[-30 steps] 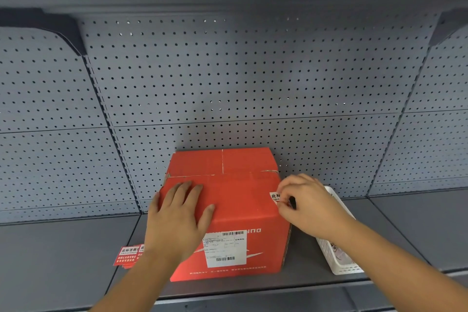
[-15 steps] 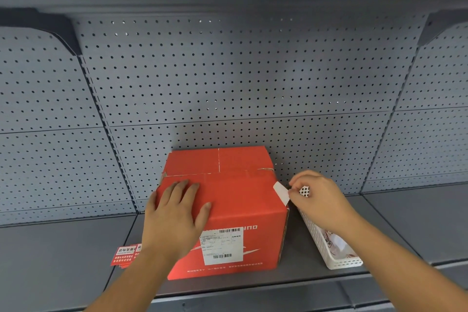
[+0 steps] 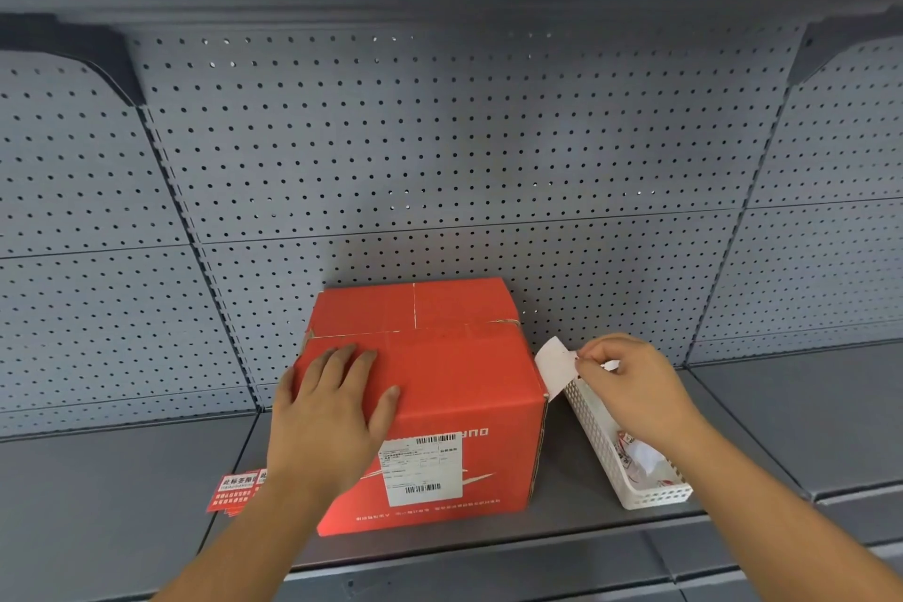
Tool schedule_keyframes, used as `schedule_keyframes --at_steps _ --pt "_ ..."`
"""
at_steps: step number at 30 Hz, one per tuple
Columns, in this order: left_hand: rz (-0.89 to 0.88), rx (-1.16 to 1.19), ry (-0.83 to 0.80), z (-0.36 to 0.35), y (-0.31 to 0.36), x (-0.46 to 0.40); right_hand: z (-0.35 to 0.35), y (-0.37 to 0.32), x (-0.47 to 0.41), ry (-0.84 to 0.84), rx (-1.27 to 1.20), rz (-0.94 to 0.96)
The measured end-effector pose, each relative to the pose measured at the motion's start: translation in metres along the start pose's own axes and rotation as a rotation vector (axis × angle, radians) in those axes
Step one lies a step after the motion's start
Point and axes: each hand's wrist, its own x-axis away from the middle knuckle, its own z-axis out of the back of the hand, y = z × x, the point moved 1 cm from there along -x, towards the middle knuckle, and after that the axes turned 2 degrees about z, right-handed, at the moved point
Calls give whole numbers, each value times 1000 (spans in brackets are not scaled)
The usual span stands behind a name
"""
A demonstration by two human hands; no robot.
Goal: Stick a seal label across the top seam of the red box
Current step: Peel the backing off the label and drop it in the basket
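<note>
The red box [image 3: 459,372] stands on the grey shelf with a white shipping label on its front face. A seam line [image 3: 440,331] crosses its top from left to right. My left hand [image 3: 332,411] lies flat on the near left part of the top, fingers spread. Just right of the box, my right hand [image 3: 630,381] pinches a small seal label [image 3: 554,367] whose white side faces me. The label hangs in the air above the basket, clear of the box.
A white perforated basket [image 3: 601,445] with paper scraps inside stands right of the box. A small stack of red seal labels [image 3: 234,491] lies on the shelf [image 3: 97,504] to the left. Grey pegboard [image 3: 440,161] closes the back, and an upper shelf hangs overhead.
My right hand has moved right with the label, from the box's top right edge to above the basket, and the label's white side now shows. My left hand stays on the box.
</note>
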Motion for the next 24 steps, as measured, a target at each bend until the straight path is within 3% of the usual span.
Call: schedule_keyframes --at_steps 24 --pt "11 15 -14 5 2 0 11 -5 1 124 -21 -133"
